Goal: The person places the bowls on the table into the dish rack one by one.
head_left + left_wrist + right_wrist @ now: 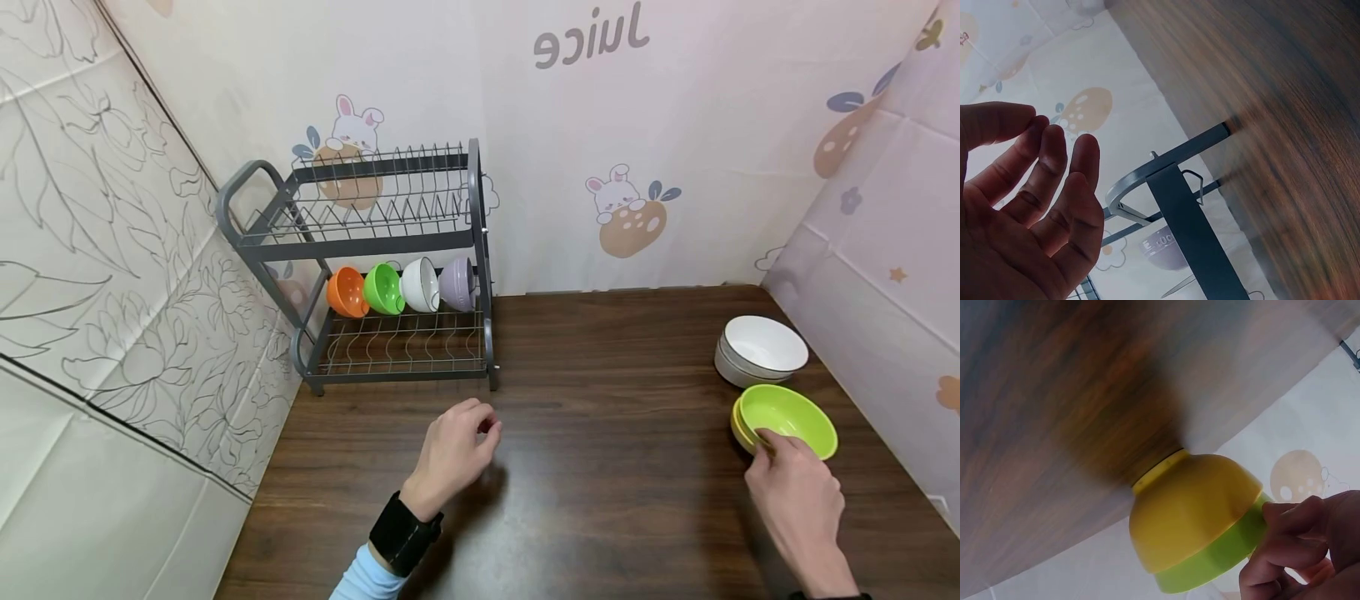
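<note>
On the right side of the table, my right hand (798, 500) pinches the near rim of a lime green bowl (802, 414), thumb and fingers on its edge. That bowl sits nested in a yellow bowl (1194, 509), whose foot is at the tabletop in the right wrist view. Just behind them stand stacked white bowls (765, 343). My left hand (453, 450) hovers over the table in front of a dark dish rack (360, 248), its fingers loosely curled and holding nothing. In the left wrist view the rack's leg (1200, 142) appears beyond the fingers.
The rack's lower tier holds a row of small bowls: orange (346, 292), green (382, 289), white (419, 285) and purple (456, 284). Its upper tier has wire plate slots. Printed cloth walls (540, 150) border the dark wooden table (600, 467) at the back and sides.
</note>
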The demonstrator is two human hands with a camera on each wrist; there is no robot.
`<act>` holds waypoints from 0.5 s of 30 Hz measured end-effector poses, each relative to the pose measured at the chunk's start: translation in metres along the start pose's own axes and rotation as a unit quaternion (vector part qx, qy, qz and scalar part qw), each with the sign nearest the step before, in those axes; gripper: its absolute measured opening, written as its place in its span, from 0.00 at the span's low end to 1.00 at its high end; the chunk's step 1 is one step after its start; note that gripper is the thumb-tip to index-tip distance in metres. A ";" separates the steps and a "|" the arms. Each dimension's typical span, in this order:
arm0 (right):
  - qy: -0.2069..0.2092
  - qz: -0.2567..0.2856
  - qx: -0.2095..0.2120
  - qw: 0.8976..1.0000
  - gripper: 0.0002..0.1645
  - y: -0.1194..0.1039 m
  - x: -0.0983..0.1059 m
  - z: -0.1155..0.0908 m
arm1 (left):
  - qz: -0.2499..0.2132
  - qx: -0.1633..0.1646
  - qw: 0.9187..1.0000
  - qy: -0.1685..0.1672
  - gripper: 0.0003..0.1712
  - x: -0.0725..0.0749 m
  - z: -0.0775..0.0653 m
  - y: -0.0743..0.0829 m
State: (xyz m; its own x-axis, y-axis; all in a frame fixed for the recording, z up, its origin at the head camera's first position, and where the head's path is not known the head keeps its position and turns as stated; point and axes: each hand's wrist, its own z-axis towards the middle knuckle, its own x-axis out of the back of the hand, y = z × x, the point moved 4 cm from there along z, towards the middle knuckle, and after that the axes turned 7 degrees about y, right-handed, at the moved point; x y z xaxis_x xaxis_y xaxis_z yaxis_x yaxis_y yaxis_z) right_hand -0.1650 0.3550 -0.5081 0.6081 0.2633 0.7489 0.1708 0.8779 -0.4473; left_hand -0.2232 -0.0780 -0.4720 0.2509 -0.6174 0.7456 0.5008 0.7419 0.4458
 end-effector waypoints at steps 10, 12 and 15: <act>0.020 0.009 0.006 1.000 0.12 0.000 0.002 0.003 | 0.005 -0.010 1.000 0.012 0.08 0.000 0.000 0.003; 0.027 0.010 0.007 1.000 0.12 0.000 0.002 0.004 | 0.004 -0.012 1.000 0.013 0.08 0.000 -0.001 0.004; 0.033 0.008 0.005 0.999 0.13 0.001 0.002 0.003 | 0.000 -0.008 1.000 0.007 0.08 -0.001 -0.003 0.005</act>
State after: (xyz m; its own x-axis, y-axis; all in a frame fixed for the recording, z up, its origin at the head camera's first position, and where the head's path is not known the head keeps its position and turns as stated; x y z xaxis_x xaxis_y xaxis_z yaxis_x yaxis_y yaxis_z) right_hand -0.1658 0.3581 -0.5054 0.6613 0.2512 0.7068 0.1520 0.8779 -0.4542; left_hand -0.2188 -0.0747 -0.4716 0.2632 -0.6208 0.7385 0.5132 0.7383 0.4376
